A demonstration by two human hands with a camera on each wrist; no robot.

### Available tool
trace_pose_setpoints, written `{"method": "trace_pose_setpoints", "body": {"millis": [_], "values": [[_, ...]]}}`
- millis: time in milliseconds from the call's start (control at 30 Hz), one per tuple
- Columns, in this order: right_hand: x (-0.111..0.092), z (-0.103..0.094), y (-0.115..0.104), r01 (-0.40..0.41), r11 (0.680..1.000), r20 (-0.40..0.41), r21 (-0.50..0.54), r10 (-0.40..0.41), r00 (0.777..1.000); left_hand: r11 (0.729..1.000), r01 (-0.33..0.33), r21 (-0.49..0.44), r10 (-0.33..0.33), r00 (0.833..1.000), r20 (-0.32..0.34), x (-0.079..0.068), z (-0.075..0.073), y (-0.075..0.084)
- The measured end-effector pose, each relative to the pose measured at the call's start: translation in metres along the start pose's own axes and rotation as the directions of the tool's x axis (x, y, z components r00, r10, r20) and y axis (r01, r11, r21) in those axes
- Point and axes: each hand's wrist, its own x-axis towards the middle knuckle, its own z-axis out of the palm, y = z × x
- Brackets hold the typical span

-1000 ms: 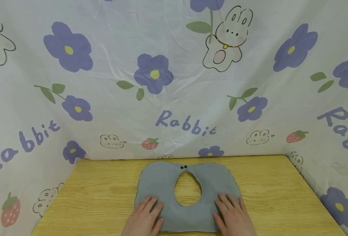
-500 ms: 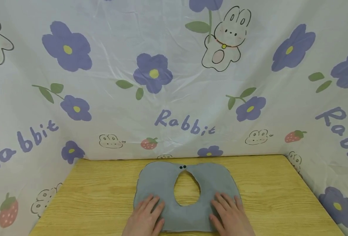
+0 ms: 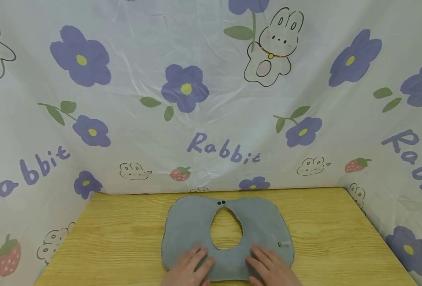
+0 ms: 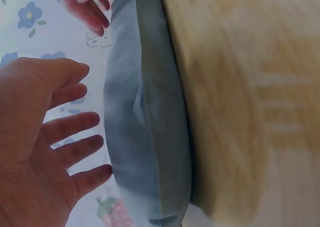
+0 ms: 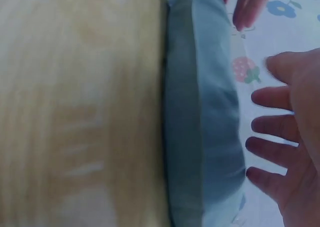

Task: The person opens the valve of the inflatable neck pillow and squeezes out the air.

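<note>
A grey U-shaped neck pillow lies flat on the table in the head view, puffed up, its two ends meeting at the far side by two dark snap buttons. A small clear valve shows on its right part. Over the near left part is my left hand, fingers spread and nearly straight. My right hand is likewise over the near right part. From the left wrist view, fingertips come right up to the pillow's top; whether they press it cannot be told.
The wooden table extends on both sides of the pillow. A white cloth printed with purple flowers, rabbits and strawberries hangs behind the table and along both sides.
Both hands have slid inward and slightly toward me, off the pillow's outer sides. The clear valve on the right part has come into sight. The pillow stays in place.
</note>
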Motion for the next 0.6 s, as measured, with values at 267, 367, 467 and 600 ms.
{"method": "trace_pose_setpoints", "body": {"millis": [267,367,467,600], "values": [[-0.011,0.014,-0.002,0.053,0.998,-0.046,-0.031,-0.054,0.997,0.999,0.027,-0.018,-0.027,1.0,0.011,-0.005,0.01,0.018],[-0.013,0.017,-0.003,0.045,0.999,-0.029,-0.015,-0.045,0.999,0.998,0.049,-0.025,-0.05,0.999,-0.007,-0.008,0.013,0.023],[-0.014,0.018,-0.004,0.023,1.0,-0.011,0.007,-0.023,1.0,0.999,0.036,-0.035,-0.036,0.999,-0.013,-0.01,0.016,0.022],[-0.015,0.018,-0.005,-0.001,1.0,0.003,0.026,0.001,1.0,0.999,-0.004,-0.034,0.003,1.0,-0.01,-0.013,0.017,0.019]]}}
